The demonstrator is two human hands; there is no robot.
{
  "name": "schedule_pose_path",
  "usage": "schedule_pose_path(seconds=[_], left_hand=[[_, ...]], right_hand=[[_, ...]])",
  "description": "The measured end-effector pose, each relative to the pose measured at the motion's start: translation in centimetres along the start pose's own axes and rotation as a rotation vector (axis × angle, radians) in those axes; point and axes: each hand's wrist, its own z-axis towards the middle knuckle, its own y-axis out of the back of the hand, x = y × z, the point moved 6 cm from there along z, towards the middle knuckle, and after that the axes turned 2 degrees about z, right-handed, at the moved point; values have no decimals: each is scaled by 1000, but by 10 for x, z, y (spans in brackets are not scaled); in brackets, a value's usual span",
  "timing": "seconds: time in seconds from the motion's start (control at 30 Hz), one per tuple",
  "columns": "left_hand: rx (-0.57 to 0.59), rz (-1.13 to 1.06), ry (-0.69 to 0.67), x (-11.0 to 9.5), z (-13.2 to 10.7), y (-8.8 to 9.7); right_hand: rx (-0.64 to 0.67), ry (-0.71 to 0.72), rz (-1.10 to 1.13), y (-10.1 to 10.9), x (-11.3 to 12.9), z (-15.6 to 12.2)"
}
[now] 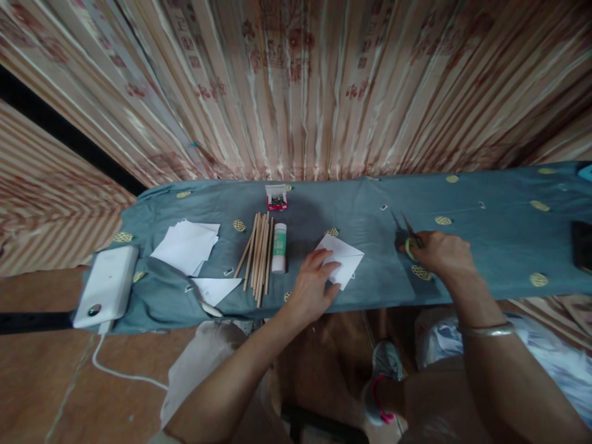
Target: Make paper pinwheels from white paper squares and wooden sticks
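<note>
My left hand [314, 280] lies on a square of white paper [345, 254], its fingers spread and pressing the sheet to the cloth. A line, a cut or a crease, runs across the paper towards its right corner. Off to the right, my right hand [446, 254] is closed around the yellow-green handles of a pair of scissors [411, 237]. The dark blades point up and away, apart from the paper. Just left of my left hand stand or lie a white and green glue stick [279, 250] and several thin wooden sticks [259, 256].
A small red and white box [277, 198] of tiny metal pieces sits behind the sticks. On the left are a stack of white paper [187, 245], a white paper triangle [216, 290] and a white power bank [105, 287] with a cable. A dark object [581, 245] lies far right.
</note>
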Motion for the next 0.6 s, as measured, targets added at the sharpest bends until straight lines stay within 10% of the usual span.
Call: schedule_pose_path(seconds=[0.33, 0.6], left_hand=[[-27, -77, -54, -7, -3, -3], [-171, -78, -15, 3, -4, 29]], right_hand=[[18, -43, 25, 2, 2, 9], [32, -40, 32, 1, 12, 7]])
